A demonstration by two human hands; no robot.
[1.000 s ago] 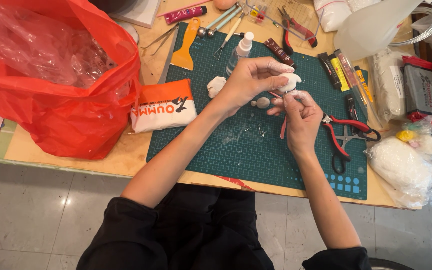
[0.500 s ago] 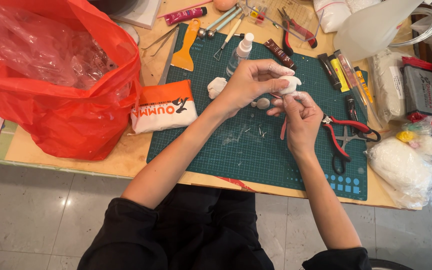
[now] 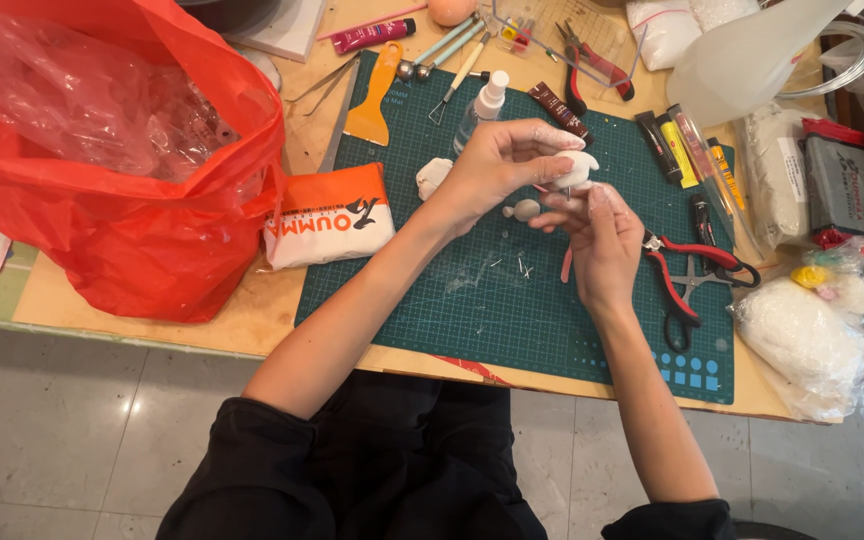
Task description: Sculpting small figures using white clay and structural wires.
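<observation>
A small white clay piece sits pinched between the fingers of the left hand, held up over the green cutting mat. The right hand comes up from below, its fingers together against the piece's underside; a thin pink tool seems to hang from that hand, though the grip on it is hard to make out. This looks like the shaping step, and the next touch would call for light, steady pressure so the soft form is not dented.

Just below the left fingers two small white clay bits lie on the mat, another lump beside the wrist. Right of the fingers lie red-handled pliers; left, an orange-and-white packet and a red plastic bag. The wooden surface stands over a pale tiled floor.
</observation>
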